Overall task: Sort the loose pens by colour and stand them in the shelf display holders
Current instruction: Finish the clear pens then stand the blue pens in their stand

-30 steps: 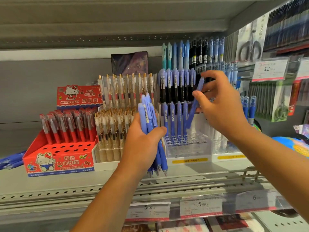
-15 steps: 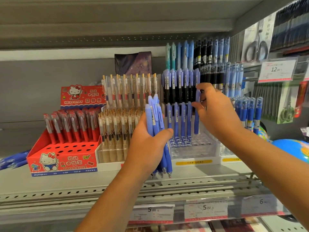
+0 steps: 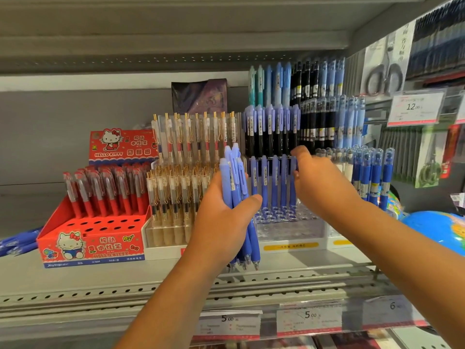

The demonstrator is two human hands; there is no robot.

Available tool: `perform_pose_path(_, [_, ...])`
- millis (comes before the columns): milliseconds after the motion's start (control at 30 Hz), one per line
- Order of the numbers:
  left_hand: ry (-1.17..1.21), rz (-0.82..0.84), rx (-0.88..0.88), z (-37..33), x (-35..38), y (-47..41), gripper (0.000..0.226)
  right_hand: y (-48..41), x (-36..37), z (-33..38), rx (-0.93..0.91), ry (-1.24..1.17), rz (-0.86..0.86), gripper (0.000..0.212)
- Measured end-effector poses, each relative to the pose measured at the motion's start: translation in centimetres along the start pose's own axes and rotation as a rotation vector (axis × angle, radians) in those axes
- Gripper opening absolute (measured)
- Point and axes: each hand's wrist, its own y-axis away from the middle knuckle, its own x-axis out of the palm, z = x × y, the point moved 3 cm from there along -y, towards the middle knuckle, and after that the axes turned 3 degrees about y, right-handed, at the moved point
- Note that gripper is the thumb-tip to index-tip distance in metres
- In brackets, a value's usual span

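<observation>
**Blue pens: part stocked, bundle in hand**

Handling. The pens are light, stiff plastic barrels with smooth sides, so a loose bundle is likely to slip or fan out. In my judgement each is best taken high on the barrel, near the clip, so the tip can be steered into its socket. The tips look fine and should not be forced.

Grip. The left hand [image 3: 221, 220] is clamped round the bundle of blue pens [image 3: 232, 177], tips down, in front of the shelf [image 3: 125, 275]. The right hand [image 3: 319, 182] has its fingers curled round the top of the end pen [image 3: 292, 182], which stands upright in the row.

Containers. The clear holder [image 3: 289, 230] carries one row of blue pens in its back sockets, and the front sockets are open. To its left, a clear stand [image 3: 176, 230] is full of gold-clipped pens. The red carton [image 3: 93, 238] holds red pens [image 3: 105, 190] at the back, and its front holes are vacant. More blue pens [image 3: 17, 244] lie loose at the far left of the shelf.
</observation>
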Motion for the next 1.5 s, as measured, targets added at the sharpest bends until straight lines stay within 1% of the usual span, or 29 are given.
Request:
perform_pose_path(100, [0.008,0.008,0.008,-0.1,0.0,0.1,0.053,0.4,-0.1,0.2,0.008,0.055,0.025,0.064])
perform_pose_path(167, [0.011,0.014,0.012,-0.2,0.1,0.1,0.053,1.0,-0.7,0.7,0.009,0.074,-0.032,0.067])
perform_pose_path(233, [0.005,0.017,0.018,-0.3,0.1,0.1,0.053,1.5,-1.8,1.4,-0.034,0.063,-0.115,0.061])
perform_pose_path(267, [-0.001,0.019,0.026,-0.3,0.0,0.1,0.052,1.7,-2.4,1.8,-0.064,-0.006,-0.125,0.053])
perform_pose_path(300, [-0.006,0.022,0.035,-0.3,0.0,0.2,0.049,1.9,-2.9,2.4,-0.094,-0.128,-0.101,0.042])
perform_pose_path(367, [-0.006,0.031,0.041,-0.4,0.0,0.1,0.045,2.4,-3.5,3.8,-0.136,-0.441,0.011,0.020])
perform_pose_path(433, [0.002,0.045,0.050,-0.4,0.1,0.0,0.043,2.9,-4.0,5.3,-0.150,-0.696,0.129,0.013])
perform_pose_path(500, [0.011,0.059,0.058,-0.5,0.1,0.0,0.050,3.3,-4.1,6.1,-0.148,-0.803,0.188,0.008])
perform_pose_path(600, [0.019,0.069,0.059,-0.5,0.1,0.0,0.053,3.4,-3.9,6.4,-0.109,-0.841,0.203,0.013])
perform_pose_path(700, [0.025,0.093,0.056,-0.5,0.1,-0.1,0.053,3.4,-3.8,6.2,-0.079,-0.931,0.204,0.015])
perform_pose_path(867, [0.004,0.140,0.056,-0.5,0.1,-0.1,0.052,3.8,-3.7,6.1,-0.109,-0.906,0.189,0.021])
perform_pose_path(1033, [-0.019,0.169,0.033,-0.4,0.4,-0.1,0.049,3.8,-3.5,5.9,-0.078,-0.900,0.166,0.020])
perform_pose_path(1100, [-0.008,0.177,0.022,-0.5,0.5,0.0,0.050,3.7,-3.4,5.7,-0.047,-0.909,0.146,0.028])
perform_pose_path(1167, [0.020,0.181,0.034,-0.5,0.6,0.1,0.056,3.7,-3.4,5.4,-0.028,-0.952,0.130,0.041])
perform_pose_path(1200, [0.027,0.180,0.039,-0.5,0.6,0.1,0.065,3.6,-3.5,5.3,-0.023,-0.981,0.121,0.046])
perform_pose_path(1233, [0.029,0.179,0.039,-0.5,0.6,0.2,0.074,3.4,-3.6,5.0,-0.022,-1.006,0.109,0.049])
perform_pose_path(1267, [0.032,0.179,0.037,-0.5,0.6,0.2,0.077,3.3,-3.7,4.8,-0.023,-1.024,0.094,0.049])
perform_pose_path(1300, [0.030,0.175,0.039,-0.4,0.5,0.1,0.073,3.0,-3.9,4.4,-0.021,-1.034,0.079,0.048])
perform_pose_path(1367, [0.006,0.156,0.041,-0.1,0.4,0.1,0.058,2.4,-4.2,3.6,0.001,-1.030,0.051,0.046])
perform_pose_path(1433, [-0.011,0.139,0.034,-0.1,0.2,0.1,0.055,1.7,-4.5,2.5,0.030,-0.976,0.016,0.047])
perform_pose_path(1500, [-0.021,0.131,0.023,-0.1,0.2,0.1,0.051,1.0,-4.8,1.3,0.042,-0.867,-0.041,0.049])
